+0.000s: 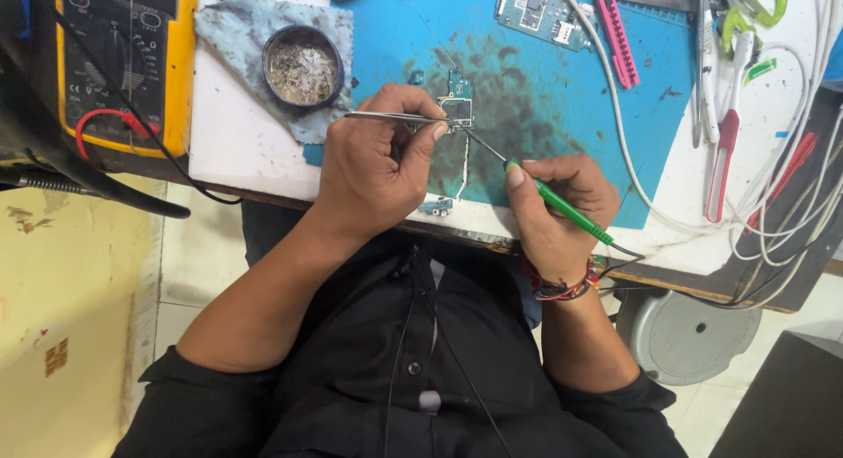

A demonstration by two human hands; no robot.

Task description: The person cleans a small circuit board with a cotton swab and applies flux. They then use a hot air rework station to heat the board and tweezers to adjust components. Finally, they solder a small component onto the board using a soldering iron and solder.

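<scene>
My left hand [373,164] grips thin metal tweezers [386,117] whose tips press on a small circuit board [457,111] lying on the blue work mat [562,98]. A green-handled soldering iron [562,205] sits in my right hand [553,208], its thin tip reaching up to the board's lower edge. Dark smudges stain the mat around the board. A small blue part [435,208] lies at the mat's near edge, between my hands.
A yellow multimeter [123,63] with a red lead sits at the left. Beside it, a round tin [303,67] rests on a grey cloth. Another circuit board [537,14], a pink tool [613,32], red-handled pliers [722,151] and white cables [773,203] crowd the right.
</scene>
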